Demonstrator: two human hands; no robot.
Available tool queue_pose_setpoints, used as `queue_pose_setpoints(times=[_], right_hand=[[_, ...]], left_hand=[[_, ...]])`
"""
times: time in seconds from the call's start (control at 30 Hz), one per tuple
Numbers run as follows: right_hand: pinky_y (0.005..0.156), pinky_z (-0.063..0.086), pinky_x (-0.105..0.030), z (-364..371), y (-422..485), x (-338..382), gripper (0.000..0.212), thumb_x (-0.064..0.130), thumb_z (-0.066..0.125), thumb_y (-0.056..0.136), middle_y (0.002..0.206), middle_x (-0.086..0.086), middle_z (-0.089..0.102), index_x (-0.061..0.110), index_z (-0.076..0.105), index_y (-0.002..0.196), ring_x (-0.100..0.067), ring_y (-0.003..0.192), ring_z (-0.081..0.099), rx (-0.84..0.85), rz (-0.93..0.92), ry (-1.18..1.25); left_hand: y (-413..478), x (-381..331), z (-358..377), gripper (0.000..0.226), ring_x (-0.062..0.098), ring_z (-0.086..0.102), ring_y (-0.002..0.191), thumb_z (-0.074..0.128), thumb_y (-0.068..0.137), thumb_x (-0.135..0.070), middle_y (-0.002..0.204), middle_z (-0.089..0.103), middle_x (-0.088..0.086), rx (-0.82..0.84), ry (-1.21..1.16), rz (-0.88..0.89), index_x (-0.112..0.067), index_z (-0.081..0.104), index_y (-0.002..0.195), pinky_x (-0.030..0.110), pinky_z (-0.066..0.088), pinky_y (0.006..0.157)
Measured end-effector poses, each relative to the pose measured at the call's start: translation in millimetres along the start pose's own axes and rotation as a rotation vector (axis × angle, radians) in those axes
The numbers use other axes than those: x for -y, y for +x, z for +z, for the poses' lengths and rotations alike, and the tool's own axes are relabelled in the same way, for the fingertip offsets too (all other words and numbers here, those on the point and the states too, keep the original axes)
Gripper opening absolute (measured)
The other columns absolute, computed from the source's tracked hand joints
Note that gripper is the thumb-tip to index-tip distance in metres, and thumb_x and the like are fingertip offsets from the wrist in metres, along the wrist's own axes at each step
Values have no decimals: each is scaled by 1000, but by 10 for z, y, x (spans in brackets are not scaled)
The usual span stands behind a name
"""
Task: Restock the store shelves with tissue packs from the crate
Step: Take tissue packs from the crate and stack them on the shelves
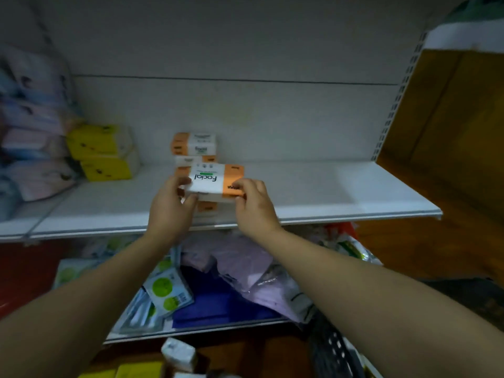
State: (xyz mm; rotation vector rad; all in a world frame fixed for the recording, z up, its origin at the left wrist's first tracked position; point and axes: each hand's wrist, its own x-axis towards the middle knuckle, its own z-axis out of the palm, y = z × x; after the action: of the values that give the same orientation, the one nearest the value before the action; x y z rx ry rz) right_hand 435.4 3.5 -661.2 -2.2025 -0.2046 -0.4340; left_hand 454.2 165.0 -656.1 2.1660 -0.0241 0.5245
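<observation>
Right now my fingers [181, 181] are curled round the two short ends of an orange-and-white tissue pack [211, 180]. My left hand [170, 205] pinches the white end, thumb underneath. My right hand [252, 207] grips the orange end. The pack lies flat between them, and its word "Facial" reads upside down to me.

I hold it over the front half of the white shelf [327, 192], right above a second orange pack [207, 206] of the same kind. I cannot tell whether the two are touching. Behind them, against the back wall, stands a small stack of orange packs [194, 144].

Farther left on the same shelf two yellow packs [101, 151] sit one on the other. Beside those is a blurred pile of pastel packs [35, 137]. A brown panel [450, 132] closes the shelf's right side.

Under my forearms the lower shelf [191, 332] carries lilac packs [240, 263], something dark blue [215, 304] and green-dotted packs [166, 293].

Nearest my body, at the bottom edge, I see a white pack [178, 353] and yellow ones [136, 371]. To their right is what looks like the black slotted crate [332, 347].
</observation>
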Motion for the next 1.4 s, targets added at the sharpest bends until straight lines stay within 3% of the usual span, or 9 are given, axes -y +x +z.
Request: queue_pose_setpoints(times=[0.13, 0.23, 0.4, 0.57, 0.7, 0.8, 0.9, 1.03, 1.4], right_hand=[[92, 44, -36, 320, 208, 168, 32, 9, 42, 95, 122, -9, 45, 17, 53, 123, -32, 101, 54, 66, 57, -30], [90, 46, -36, 439, 329, 209, 30, 11, 40, 95, 119, -8, 49, 20, 52, 121, -30, 100, 55, 74, 89, -65], [79, 50, -35, 493, 494, 174, 18, 11, 43, 93, 111, -9, 60, 16, 52, 107, -29, 93, 58, 27, 185, -84], [98, 44, -33, 518, 622, 154, 44, 16, 42, 94, 137, -10, 48, 18, 42, 138, -31, 117, 53, 236, 195, -124], [105, 38, -32, 515, 625, 169, 48, 23, 37, 97, 145, -11, 40, 16, 34, 144, -30, 124, 47, 333, 207, -158], [106, 31, -28, 377, 570, 106, 45, 25, 36, 100, 148, -11, 37, 12, 38, 143, -27, 132, 39, 296, 185, -177], [108, 28, -28, 190, 500, -42, 45, 26, 37, 100, 150, -10, 34, 14, 37, 143, -25, 135, 36, 239, 157, -212], [103, 34, -27, -160, 315, -255, 43, 25, 49, 95, 143, -6, 41, 18, 45, 137, -22, 128, 43, 135, 159, -211], [102, 40, -29, -1542, -736, -1302, 39, 21, 61, 89, 130, -1, 53, 20, 55, 127, -18, 120, 50, -78, 342, -245]], left_hand=[[216, 294, -190, 10, 22, 54, 82, 62, 87, -17, 94, 58, 7, -49, 58, -57, -16, 54, 94, 29, 38, 73], [335, 417, -227, 6, 22, 54, 81, 61, 86, -16, 98, 58, 10, -17, 118, -50, -18, 55, 84, 29, 39, 73], [427, 432, -185, 15, 24, 57, 97, 58, 88, -18, 113, 55, 8, 43, 152, -19, -10, 65, 99, 28, 40, 85], [527, 371, -175, 43, 28, 51, 119, 57, 89, -26, 134, 53, 10, 191, 180, -111, -9, 53, 128, 32, 40, 98], [553, 362, -173, 63, 29, 45, 124, 60, 85, -37, 136, 47, 10, 323, 281, -126, -11, 40, 139, 38, 38, 105], [545, 307, -186, 60, 28, 41, 125, 57, 86, -40, 134, 47, 8, 272, 360, -34, -13, 42, 138, 44, 36, 106], [504, 120, -152, 62, 28, 31, 136, 56, 87, -41, 148, 36, 9, 264, 382, 70, -14, 39, 141, 44, 28, 113], [312, -291, 76, 65, 27, 18, 143, 56, 89, -38, 156, 19, 10, 332, 382, 214, -15, 31, 145, 36, 15, 116], [-770, -1222, 1458, 68, 25, 15, 144, 59, 88, -31, 157, 15, 11, 701, 271, 460, -17, 28, 146, 30, 12, 116]])
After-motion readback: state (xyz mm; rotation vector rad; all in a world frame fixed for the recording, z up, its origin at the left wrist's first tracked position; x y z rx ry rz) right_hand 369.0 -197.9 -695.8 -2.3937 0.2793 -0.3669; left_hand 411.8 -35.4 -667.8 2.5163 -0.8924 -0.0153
